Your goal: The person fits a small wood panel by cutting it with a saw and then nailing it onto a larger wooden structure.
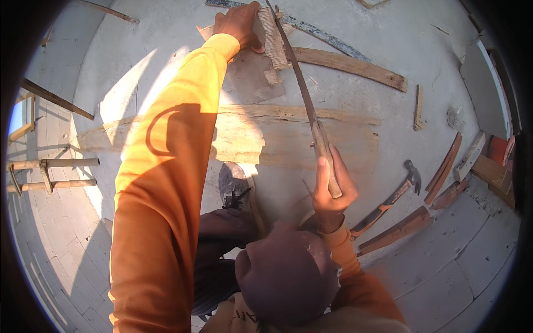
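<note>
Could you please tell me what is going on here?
A person in orange sleeves has a handsaw in the right hand, gripped by its wooden handle. The left hand is on a ridged piece of board, and the blade runs along that piece's right side; whether the teeth touch it I cannot tell. A hammer lies on the floor to the right.

Building site; blockwork [444,272], planks [350,67], handsaw [306,97], hammer [383,209]
</note>
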A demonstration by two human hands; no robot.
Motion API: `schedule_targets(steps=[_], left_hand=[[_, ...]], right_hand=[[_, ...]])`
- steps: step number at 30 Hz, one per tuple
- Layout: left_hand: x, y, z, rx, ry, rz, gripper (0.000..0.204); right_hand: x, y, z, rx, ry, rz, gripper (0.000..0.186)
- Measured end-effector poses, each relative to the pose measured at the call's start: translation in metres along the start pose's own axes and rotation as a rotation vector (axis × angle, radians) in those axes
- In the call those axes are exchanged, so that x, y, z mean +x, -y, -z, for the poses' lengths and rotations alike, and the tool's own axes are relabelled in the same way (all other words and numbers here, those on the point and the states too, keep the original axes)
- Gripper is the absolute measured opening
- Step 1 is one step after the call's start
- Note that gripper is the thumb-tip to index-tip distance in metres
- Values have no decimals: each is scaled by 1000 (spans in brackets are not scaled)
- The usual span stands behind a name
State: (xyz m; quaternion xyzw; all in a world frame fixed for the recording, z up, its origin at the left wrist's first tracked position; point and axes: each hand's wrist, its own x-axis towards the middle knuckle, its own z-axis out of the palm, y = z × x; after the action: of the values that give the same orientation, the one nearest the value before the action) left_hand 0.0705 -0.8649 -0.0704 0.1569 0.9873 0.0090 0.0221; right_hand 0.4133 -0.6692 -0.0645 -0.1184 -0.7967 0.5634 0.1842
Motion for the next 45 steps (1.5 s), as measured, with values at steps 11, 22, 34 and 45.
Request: schedule_targets(steps=[11,22,34,45], left_hand=[[-13,4,-5,-86,-51,-8,99],[-17,-6,11,-69,-22,-50,105],[-7,-34,18,-36,37,-106,97],[-13,-5,4,-10,-63,-48,85]], right_hand=[[56,11,-28,55,58,-45,34],[102,1,-55,117,-63,116,34],[68,4,-38,9,-26,-41,35],[-18,11,21,-107,-54,-257,32]])
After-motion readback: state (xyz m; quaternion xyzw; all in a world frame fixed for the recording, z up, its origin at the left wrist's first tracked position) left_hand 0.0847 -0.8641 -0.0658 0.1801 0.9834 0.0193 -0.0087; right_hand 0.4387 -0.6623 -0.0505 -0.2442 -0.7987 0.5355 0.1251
